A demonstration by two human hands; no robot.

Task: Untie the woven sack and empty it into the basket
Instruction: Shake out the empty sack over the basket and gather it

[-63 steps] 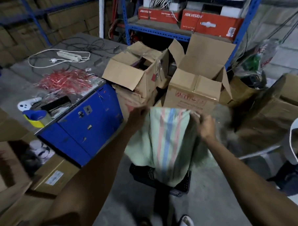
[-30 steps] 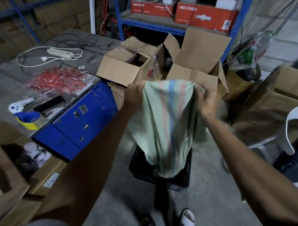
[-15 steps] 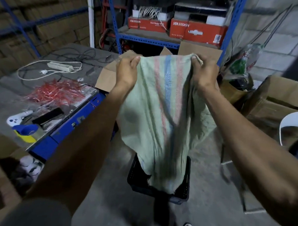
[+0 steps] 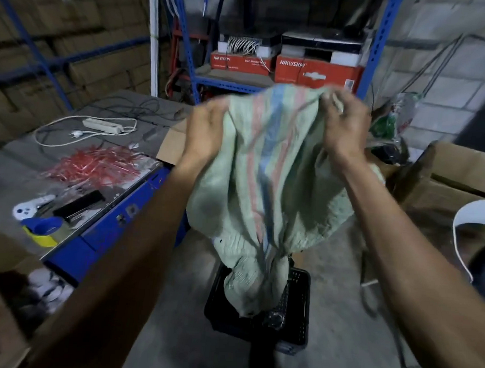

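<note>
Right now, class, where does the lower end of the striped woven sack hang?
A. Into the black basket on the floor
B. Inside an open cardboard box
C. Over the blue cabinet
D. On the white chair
A: both hands, left and right, grip the top of the woven sack, and its lower end hangs down into the black basket on the floor.
</note>
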